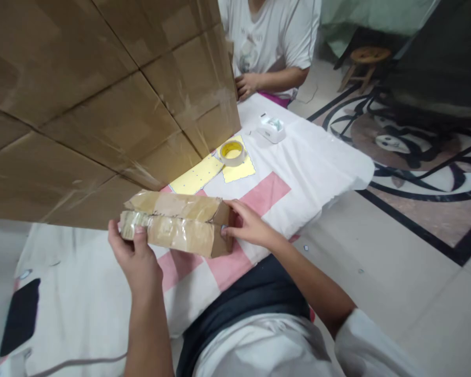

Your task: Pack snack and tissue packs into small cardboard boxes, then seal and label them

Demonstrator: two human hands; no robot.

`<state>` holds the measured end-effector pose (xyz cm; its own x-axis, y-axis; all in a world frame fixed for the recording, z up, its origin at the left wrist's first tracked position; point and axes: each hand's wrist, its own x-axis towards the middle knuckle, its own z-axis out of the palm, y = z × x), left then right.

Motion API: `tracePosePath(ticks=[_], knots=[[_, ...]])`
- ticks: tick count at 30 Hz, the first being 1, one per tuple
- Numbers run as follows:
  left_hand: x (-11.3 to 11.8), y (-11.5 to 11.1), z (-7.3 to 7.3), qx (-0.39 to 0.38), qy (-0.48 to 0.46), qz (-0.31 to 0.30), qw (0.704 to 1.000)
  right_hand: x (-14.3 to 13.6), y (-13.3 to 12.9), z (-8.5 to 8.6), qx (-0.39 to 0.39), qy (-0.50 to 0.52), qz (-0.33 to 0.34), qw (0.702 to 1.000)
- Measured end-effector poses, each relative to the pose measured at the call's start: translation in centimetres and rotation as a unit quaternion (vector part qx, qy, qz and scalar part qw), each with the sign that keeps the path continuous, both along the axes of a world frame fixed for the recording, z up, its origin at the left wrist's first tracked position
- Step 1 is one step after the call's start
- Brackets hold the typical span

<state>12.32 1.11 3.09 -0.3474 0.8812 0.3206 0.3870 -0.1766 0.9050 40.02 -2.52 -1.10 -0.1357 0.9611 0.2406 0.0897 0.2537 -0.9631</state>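
Between my two hands is a long taped cardboard box [180,233], tilted a little over the front of the table. My left hand [135,251] grips its left end, thumb on the near face over a strip of clear tape. At the right end, my right hand [247,225] holds the box with fingers on top and thumb against the end face. Shiny tape covers much of the near side. Behind the box, a roll of tape [239,157] with a yellow core lies on the table beside a small white tape dispenser [272,129].
A tall stack of taped cardboard boxes [102,99] rises at the left and back. Another person [277,47] in a white shirt sits across the table [329,157]. A dark flat object [20,317] lies at left near a cable [82,361]. A wooden stool [371,55] stands behind.
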Motion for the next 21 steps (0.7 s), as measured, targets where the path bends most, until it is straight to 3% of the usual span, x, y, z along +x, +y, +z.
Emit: tracePosePath(ticks=[5,10,16,21], knots=[[2.9,-3.4,1.0,0.067,0.118,0.03,0.99,-0.3,-0.1,1.1,-0.005,-0.055,0.013,0.998],[5.8,-7.5,-1.1,0.201,0.268,-0.116,0.935,-1.6,-1.4,1.5,-0.029,-0.088,-0.025,0.995],[6.3,-6.1,-2.2,0.304,0.316,-0.085,0.895,-2.3,-1.9,1.7,-0.037,-0.086,-0.05,0.994],[6.2,-5.8,-2.2,0.293,0.301,-0.092,0.903,-2.7,-1.9,1.5,-0.032,-0.075,-0.062,0.995]])
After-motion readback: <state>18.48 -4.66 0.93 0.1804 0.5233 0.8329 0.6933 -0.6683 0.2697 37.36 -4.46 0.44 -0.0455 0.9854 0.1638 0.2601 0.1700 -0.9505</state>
